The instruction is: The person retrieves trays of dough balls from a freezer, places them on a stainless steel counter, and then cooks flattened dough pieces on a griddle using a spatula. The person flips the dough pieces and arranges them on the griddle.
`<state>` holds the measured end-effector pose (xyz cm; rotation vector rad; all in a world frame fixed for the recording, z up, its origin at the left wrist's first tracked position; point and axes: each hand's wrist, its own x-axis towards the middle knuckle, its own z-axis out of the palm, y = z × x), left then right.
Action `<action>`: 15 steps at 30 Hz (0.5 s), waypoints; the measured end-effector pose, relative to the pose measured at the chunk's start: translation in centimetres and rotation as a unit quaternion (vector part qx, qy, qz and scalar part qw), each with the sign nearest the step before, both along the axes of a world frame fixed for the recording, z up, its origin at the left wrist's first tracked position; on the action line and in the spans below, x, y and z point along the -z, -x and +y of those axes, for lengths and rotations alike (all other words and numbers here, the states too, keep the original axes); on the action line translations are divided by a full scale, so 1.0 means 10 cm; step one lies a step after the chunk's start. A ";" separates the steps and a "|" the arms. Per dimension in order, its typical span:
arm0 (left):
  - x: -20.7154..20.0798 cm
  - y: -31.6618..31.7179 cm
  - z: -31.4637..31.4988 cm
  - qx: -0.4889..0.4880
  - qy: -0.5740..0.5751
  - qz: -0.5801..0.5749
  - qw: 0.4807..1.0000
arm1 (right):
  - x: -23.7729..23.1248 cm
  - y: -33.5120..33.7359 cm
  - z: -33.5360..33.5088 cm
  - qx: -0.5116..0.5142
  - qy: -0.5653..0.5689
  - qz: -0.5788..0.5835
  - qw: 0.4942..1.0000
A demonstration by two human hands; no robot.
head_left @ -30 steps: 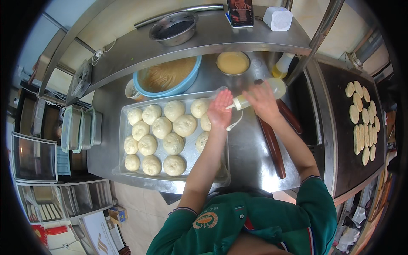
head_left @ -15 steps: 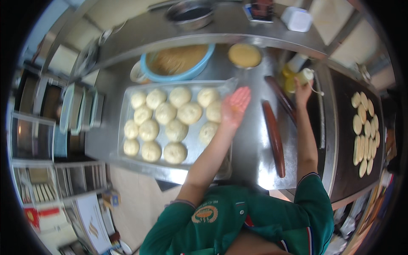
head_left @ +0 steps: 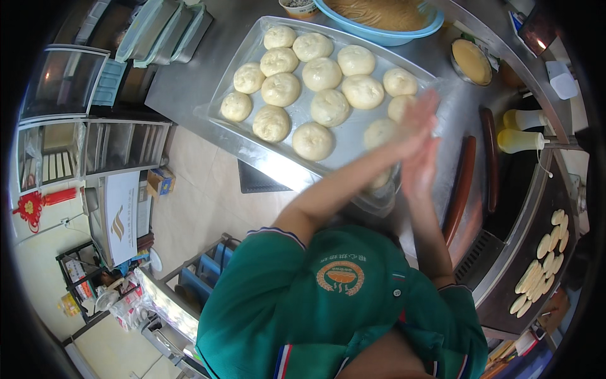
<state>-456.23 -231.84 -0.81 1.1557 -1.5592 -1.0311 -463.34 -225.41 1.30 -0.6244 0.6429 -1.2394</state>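
My left hand (head_left: 416,125) and my right hand (head_left: 421,169) meet palm to palm over the right end of a metal tray (head_left: 247,143). Their fingers look stretched out, blurred by motion, and I see nothing held between them. Round filled dough buns (head_left: 312,141) sit spaced out on the tray, pale and shiny; my left forearm and hand hide part of those at the right. A squeeze bottle of yellow oil (head_left: 519,140) stands to the right of my hands, beside a second oil bottle (head_left: 522,119).
Two dark red rolling pins, a near one (head_left: 460,189) and a far one (head_left: 489,158), lie right of my hands. Behind the tray are a blue basin (head_left: 382,38) of brown filling and a bowl of yellow paste (head_left: 471,62). Flat dough pieces (head_left: 534,276) lie on the dark griddle (head_left: 530,241).
My right hand has let go of the squeeze bottle and come left against my left hand, which was held palm up and apart. The view has turned, showing more floor and shelving at the left.
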 end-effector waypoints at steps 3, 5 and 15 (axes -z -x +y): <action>0.09 -0.89 -0.15 -0.079 0.007 -0.108 0.991 | -0.14 -0.51 0.06 -0.082 -0.044 0.054 0.994; 0.15 -1.58 -0.10 -0.164 0.044 -0.190 0.967 | -0.09 -0.77 -0.11 -0.100 0.086 0.151 0.980; 0.44 -2.49 0.68 -0.186 0.009 -0.409 0.893 | 0.49 -0.88 -0.17 -0.020 0.401 0.652 0.643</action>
